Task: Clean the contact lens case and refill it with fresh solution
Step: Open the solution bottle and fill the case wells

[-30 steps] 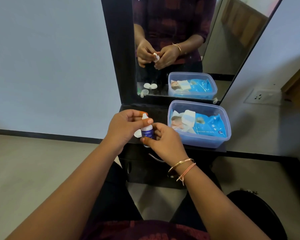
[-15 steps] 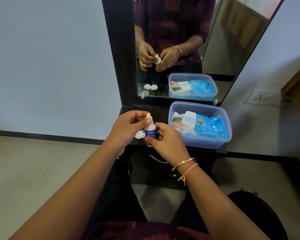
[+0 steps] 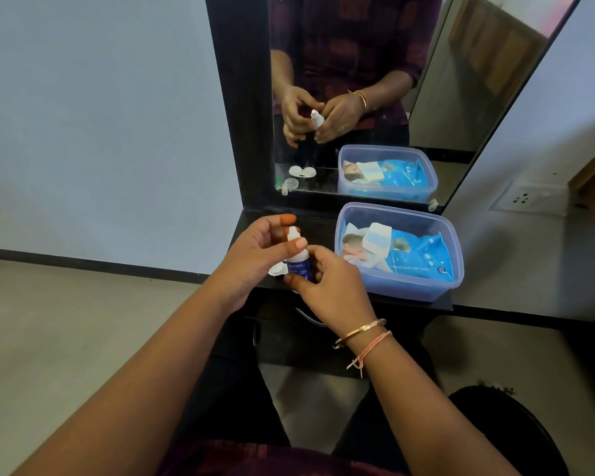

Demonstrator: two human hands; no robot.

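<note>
Sitting on black shelf [image 3: 318, 231]: lens case [image 3: 276, 269]; mirror [image 3: 358, 159] behind.

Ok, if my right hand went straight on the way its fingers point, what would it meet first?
Probably the left hand, just past the solution bottle that the right hand grips; depth between them is unclear.

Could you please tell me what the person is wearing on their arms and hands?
No sleeves show on the forearms in the direct view. The right hand has at its wrist a thin gold-coloured bangle and, just behind it, a pinkish thread tied in a knot. The left hand and its wrist wear nothing visible.
</note>
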